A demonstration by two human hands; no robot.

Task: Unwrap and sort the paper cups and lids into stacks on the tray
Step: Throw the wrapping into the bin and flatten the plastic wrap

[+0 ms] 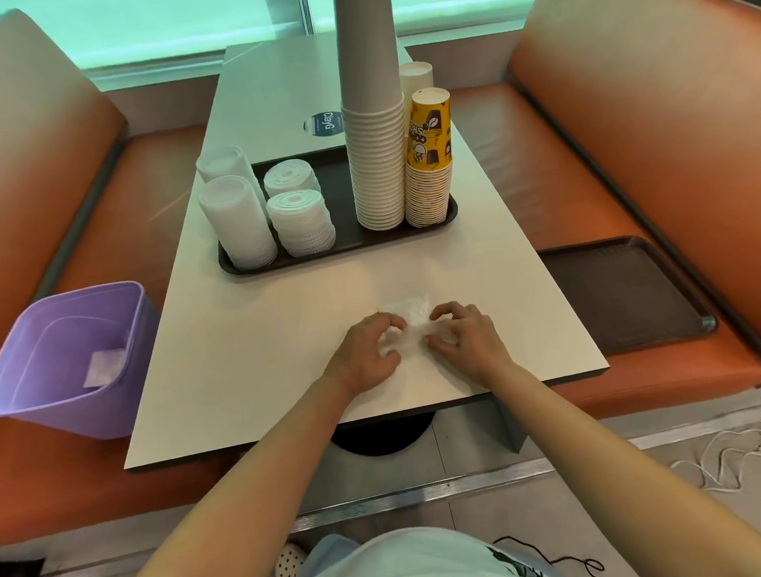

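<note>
A crumpled clear plastic wrapper (410,320) lies on the white table near its front edge. My left hand (367,352) and my right hand (465,338) both pinch it with curled fingers, one on each side. Beyond them stands a dark tray (348,241). On it are a tall stack of grey paper cups (373,108), a shorter stack of yellow printed cups (428,158), a white cup stack (416,76) behind, two stacks of flat white lids (302,221) and two stacks of domed lids (236,221) at the left.
A purple bin (66,355) with a scrap of paper inside sits on the orange bench to the left. A second dark tray (626,293) lies on the right bench. A white cable (741,452) trails on the floor at right.
</note>
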